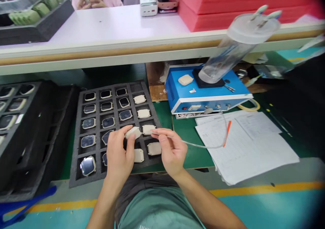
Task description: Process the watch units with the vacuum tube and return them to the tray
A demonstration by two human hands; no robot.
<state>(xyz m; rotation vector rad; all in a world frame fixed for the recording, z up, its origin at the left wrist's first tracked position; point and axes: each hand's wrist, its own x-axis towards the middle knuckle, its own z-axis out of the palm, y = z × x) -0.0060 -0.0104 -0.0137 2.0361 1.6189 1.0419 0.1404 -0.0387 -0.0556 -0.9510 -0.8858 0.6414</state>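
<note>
One cream, rounded-rectangular watch case (133, 133) is in the left hand (118, 151), pinched between thumb and fingers above a black foam compartment tray (75, 164), towards its front right corner. The right hand (174, 150) grips a thin, clear, flexible tube (198, 145) near its end. The tray lies at the front edge of the green tabletop (189, 154); a blue-and-white box-shaped unit (203, 95) stands off the tray's back right corner.

The left hand (119, 154) grips 1 pale case (133, 132) over a dark foam tray (74, 168), 4 columns wide, holding watches (88, 141). The right hand (174, 153) pinches a thin clear tube (196, 145) near the case. To the right, 1 blue box (177, 87) stands beyond loose papers (248, 151).
</note>
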